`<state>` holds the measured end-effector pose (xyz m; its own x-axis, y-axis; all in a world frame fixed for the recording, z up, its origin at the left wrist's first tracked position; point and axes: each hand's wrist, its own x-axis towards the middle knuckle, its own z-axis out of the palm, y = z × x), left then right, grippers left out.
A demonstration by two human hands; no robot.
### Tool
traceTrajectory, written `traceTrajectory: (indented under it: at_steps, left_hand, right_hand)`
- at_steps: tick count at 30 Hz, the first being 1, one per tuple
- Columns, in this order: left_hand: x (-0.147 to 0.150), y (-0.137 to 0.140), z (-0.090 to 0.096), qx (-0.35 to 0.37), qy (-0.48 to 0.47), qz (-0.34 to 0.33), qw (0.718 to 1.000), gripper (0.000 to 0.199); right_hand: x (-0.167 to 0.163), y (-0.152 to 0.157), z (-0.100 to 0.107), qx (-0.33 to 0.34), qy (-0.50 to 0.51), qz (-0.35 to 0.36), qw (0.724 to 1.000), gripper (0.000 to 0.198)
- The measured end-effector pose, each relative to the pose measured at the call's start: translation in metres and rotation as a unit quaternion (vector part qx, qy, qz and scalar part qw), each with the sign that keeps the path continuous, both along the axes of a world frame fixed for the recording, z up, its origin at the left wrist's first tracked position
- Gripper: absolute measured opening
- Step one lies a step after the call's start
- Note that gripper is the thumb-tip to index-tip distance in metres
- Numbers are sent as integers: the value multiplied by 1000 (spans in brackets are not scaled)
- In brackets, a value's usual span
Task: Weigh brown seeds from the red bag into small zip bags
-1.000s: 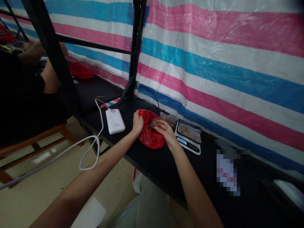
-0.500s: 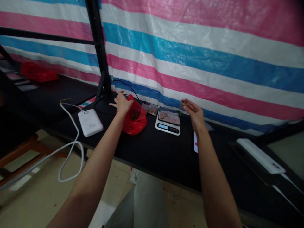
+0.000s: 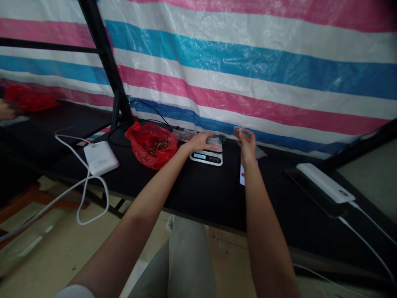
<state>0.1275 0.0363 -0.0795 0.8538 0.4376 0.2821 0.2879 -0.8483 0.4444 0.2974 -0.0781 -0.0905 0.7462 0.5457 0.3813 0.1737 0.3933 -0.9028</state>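
On the scale point(image 3: 207, 157) rests the left hand point(image 3: 201, 142); display unreadable.

Makeshift packing workshop: striped tarp wall point(image 3: 248, 62), black workbench point(image 3: 204, 194), digital scale point(image 3: 207, 157).

the left hand point(image 3: 201, 142) covers the small bag on the scale point(image 3: 207, 156), whose display digits are too small to read. the item pinched in the right hand point(image 3: 246, 142) is too blurred to identify. a co-worker's hand point(image 3: 5, 111) is cut off at the left edge.
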Motion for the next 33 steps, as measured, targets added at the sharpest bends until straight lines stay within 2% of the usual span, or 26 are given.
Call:
traceTrajectory:
  at_steps: [3,7,12,14,20,24,29,33]
  left_hand:
    - [-7,1,-5,20,-66,8,998,58]
    - [-6,1,-9,10,-97,-15,995,57]
    - [4,0,-13,14,-136,-36,990,51]
    - [5,-2,-13,-20,-165,-39,985,52]
    - [1,-9,-6,-193,-241,-54,950,51]
    - [3,-10,-7,-224,-279,-57,932,48]
    - [3,-10,-8,-329,-293,-76,895,53]
    - [-2,-10,-7,-374,-294,-95,875,53]
  right_hand:
    - [-2,-1,-1,-17,0,5,1000,41]
    - [-11,-1,0,-42,-3,22,999,39]
    - [-23,0,4,-46,-64,86,993,38]
    - [-26,1,4,-46,-75,102,991,38]
    - [-29,2,5,-24,-76,129,988,36]
    - [-32,1,12,-19,-113,130,985,34]
    - [-35,1,19,-48,-193,128,972,32]
    - [-40,1,23,-53,-223,121,966,33]
